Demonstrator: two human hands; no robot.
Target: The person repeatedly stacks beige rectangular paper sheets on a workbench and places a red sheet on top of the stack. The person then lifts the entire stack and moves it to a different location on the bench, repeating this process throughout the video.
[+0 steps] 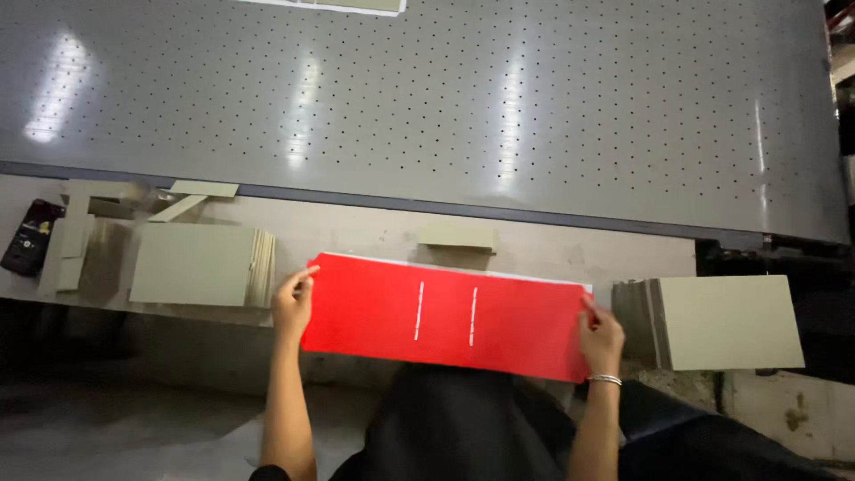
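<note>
Two hands are gripping one red sheet by its short ends, held flat over the bench edge. Left hand is pinching the left end, right hand pinching the right. Grey board stacks are sitting left and right; perforated table is lying beyond.

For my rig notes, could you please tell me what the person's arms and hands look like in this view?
Both forearms are bare, with no sleeves or gloves showing. The right hand has a thin silvery bangle at the wrist. The left hand wears nothing that I can see. Any rings are too small to tell.
</note>
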